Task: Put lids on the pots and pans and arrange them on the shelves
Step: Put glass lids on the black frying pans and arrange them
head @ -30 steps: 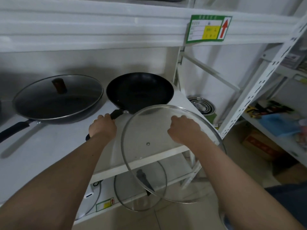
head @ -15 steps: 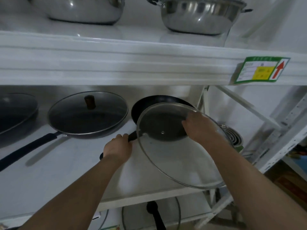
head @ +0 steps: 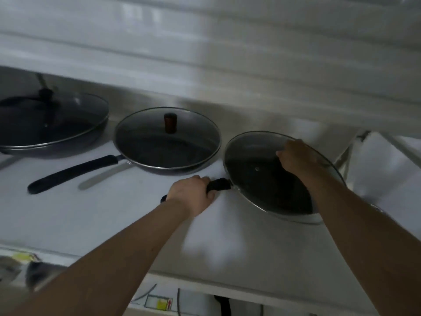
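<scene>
Seating a glass lid: right hand grips its rim, left hand clasps the pan's handle; tilted, the lid may slide off.

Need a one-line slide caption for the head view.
Right hand lowers glass lid onto rightmost pan; left hand grips its handle.

Three pans sit in a row on the white metal shelf; far left, the large lidded black pan; centre, the black frying pan with knobbed glass lid, handle pointing front-left; right, the black pan under a round glass lid (lid tilted over it); left hand on its handle, right hand on the lid.
</scene>
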{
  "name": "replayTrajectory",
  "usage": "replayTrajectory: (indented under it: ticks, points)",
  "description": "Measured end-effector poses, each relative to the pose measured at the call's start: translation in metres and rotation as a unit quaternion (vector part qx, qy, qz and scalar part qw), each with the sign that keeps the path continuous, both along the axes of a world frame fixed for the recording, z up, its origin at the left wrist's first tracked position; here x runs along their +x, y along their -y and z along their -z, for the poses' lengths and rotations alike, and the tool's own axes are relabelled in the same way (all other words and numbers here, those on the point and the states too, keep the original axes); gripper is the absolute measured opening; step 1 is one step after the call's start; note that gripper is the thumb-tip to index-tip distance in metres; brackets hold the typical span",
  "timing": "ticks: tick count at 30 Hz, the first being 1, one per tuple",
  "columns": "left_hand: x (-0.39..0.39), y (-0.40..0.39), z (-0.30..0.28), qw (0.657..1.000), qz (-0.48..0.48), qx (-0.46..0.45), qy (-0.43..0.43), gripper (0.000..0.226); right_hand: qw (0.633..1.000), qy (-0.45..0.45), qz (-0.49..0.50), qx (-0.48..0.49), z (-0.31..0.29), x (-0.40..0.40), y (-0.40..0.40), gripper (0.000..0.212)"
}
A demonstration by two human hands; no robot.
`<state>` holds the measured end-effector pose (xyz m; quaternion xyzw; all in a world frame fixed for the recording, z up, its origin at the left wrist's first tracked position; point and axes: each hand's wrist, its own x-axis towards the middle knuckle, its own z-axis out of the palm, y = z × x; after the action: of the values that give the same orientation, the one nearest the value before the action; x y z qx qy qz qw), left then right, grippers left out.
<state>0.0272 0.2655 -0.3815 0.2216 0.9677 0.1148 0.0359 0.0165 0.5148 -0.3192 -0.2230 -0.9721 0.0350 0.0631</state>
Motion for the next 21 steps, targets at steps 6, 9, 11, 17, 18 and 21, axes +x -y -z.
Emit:
replayTrajectory:
  ticks: [6, 9, 11, 17, 18, 21]
  points:
    - [0.002, 0.003, 0.004, 1.0, -0.008, -0.002, -0.002, 0.039, 1.0, 0.011, -0.005, -0.002, 0.012, -0.024, -0.007, 0.043]
    - [0.002, 0.002, 0.004, 1.0, -0.006, 0.006, -0.007, 0.036, 1.0, -0.008, -0.002, 0.014, 0.016, -0.027, -0.01, 0.044]
    - [0.002, 0.002, 0.004, 1.0, -0.006, 0.009, -0.016, 0.036, 1.0, -0.02, 0.004, 0.008, 0.019, -0.028, -0.01, 0.044]
    - [0.003, 0.0, 0.006, 1.0, -0.013, 0.0, -0.027, 0.04, 0.999, -0.012, 0.002, 0.03, 0.02, -0.028, -0.011, 0.047]
    - [0.003, -0.001, 0.005, 0.999, -0.012, -0.006, -0.039, 0.042, 0.999, -0.012, 0.003, 0.047, 0.018, -0.028, -0.009, 0.049]
    - [0.002, -0.003, -0.005, 0.996, -0.026, 0.038, -0.082, 0.043, 0.995, -0.095, -0.017, 0.036, 0.006, -0.029, 0.021, 0.047]
